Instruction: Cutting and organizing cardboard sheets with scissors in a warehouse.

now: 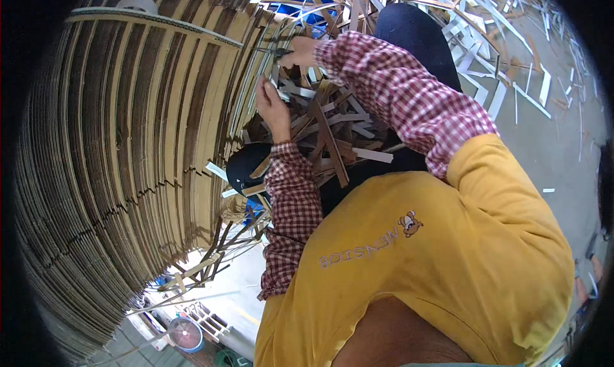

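Observation:
A big stack of corrugated cardboard sheets (128, 149) stands on edge at the left. My left hand (272, 108), in a red checked sleeve, presses against the stack's near edge with its fingers curled on a pale strip. Just above it, my right hand (297, 50) is closed on a small dark tool (272, 50) whose tip touches the sheet edges; I cannot tell what kind of tool it is. A heap of brown and white cardboard offcut strips (326, 130) lies on my lap below both hands.
More offcut strips (505, 41) are scattered over the grey floor at the top right. Blue material (307, 9) shows under the far strips. A round red and blue object (185, 334) lies at the bottom left beside loose strips (204, 265).

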